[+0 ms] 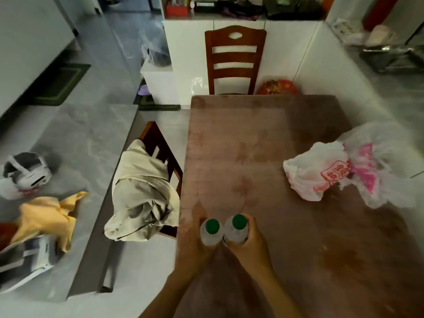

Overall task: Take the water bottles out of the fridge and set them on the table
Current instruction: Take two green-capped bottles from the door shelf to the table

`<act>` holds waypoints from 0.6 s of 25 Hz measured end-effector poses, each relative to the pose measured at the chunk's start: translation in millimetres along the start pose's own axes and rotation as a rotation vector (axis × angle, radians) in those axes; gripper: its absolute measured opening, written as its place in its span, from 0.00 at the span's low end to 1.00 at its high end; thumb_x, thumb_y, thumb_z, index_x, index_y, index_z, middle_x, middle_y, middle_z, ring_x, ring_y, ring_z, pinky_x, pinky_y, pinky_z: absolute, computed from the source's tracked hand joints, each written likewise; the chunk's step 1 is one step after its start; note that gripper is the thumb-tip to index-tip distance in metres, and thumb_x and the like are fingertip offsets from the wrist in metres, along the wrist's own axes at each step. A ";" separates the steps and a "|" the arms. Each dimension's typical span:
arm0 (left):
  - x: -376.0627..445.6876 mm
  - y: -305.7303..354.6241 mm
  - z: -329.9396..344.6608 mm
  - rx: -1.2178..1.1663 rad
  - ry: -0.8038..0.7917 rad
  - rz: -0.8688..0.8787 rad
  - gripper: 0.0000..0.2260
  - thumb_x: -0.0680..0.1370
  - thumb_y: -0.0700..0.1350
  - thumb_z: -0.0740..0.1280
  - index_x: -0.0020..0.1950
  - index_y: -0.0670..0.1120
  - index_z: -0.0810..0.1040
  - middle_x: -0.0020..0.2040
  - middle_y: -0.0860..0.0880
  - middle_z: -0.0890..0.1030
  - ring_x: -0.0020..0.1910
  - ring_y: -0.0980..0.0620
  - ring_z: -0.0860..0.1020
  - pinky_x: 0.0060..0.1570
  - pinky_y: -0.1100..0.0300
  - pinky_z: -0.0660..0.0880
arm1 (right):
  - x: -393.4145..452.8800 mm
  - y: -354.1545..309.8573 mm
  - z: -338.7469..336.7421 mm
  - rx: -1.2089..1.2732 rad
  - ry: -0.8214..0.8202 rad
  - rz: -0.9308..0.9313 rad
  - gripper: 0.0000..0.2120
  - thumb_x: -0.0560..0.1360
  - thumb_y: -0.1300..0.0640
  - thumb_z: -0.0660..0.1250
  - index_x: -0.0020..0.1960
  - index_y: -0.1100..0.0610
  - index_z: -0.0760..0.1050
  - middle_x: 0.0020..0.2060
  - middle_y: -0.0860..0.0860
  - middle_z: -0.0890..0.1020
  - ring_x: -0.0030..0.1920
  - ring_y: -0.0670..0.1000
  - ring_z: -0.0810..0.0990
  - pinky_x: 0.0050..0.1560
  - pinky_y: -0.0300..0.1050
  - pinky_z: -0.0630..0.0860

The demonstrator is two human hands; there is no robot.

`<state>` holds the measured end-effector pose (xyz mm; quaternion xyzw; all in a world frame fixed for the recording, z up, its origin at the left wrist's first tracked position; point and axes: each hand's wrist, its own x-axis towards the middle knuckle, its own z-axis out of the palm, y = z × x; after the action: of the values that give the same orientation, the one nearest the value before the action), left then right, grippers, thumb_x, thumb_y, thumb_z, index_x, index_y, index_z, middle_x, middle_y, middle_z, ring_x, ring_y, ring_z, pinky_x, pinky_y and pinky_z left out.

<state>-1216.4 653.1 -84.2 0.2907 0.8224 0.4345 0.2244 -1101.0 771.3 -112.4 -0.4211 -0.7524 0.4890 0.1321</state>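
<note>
Two clear water bottles with green caps stand side by side over the near left part of the brown table (263, 138). My left hand (195, 239) grips the left bottle (211, 231) around its body. My right hand (252, 239) grips the right bottle (237, 229) the same way. Both bottles are upright; I cannot tell whether their bases touch the tabletop. The fridge is not in view.
White and pink plastic bags (339, 171) lie on the table's right side. A wooden chair (234, 60) stands at the far end. Another chair draped with beige cloth (142, 191) sits at the table's left edge. Bags and clutter (41, 216) cover the floor left.
</note>
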 end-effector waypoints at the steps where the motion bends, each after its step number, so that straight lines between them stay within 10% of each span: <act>1: 3.6 -1.3 -0.6 0.045 0.007 0.010 0.15 0.72 0.35 0.75 0.47 0.51 0.73 0.41 0.54 0.79 0.42 0.62 0.80 0.38 0.70 0.76 | 4.9 3.4 0.6 -0.001 -0.022 -0.006 0.32 0.62 0.48 0.81 0.57 0.32 0.65 0.52 0.38 0.80 0.52 0.45 0.81 0.50 0.44 0.81; 7: 20.4 -7.3 0.7 -0.018 -0.019 0.016 0.23 0.66 0.48 0.79 0.53 0.54 0.70 0.45 0.53 0.78 0.46 0.56 0.79 0.42 0.67 0.77 | 11.5 21.5 -0.5 -0.060 -0.075 0.003 0.34 0.62 0.45 0.79 0.62 0.38 0.64 0.53 0.41 0.80 0.52 0.44 0.81 0.49 0.47 0.82; 15: 15.8 -7.0 2.1 -0.014 -0.024 0.039 0.25 0.67 0.50 0.79 0.55 0.55 0.67 0.44 0.54 0.79 0.45 0.59 0.79 0.40 0.72 0.74 | 7.5 22.7 4.8 -0.059 -0.056 -0.014 0.35 0.63 0.50 0.80 0.60 0.34 0.63 0.51 0.35 0.77 0.51 0.40 0.78 0.46 0.28 0.74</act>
<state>-1228.6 661.8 -93.0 0.3105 0.8108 0.4409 0.2277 -1097.1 777.8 -135.6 -0.4056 -0.7727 0.4775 0.1019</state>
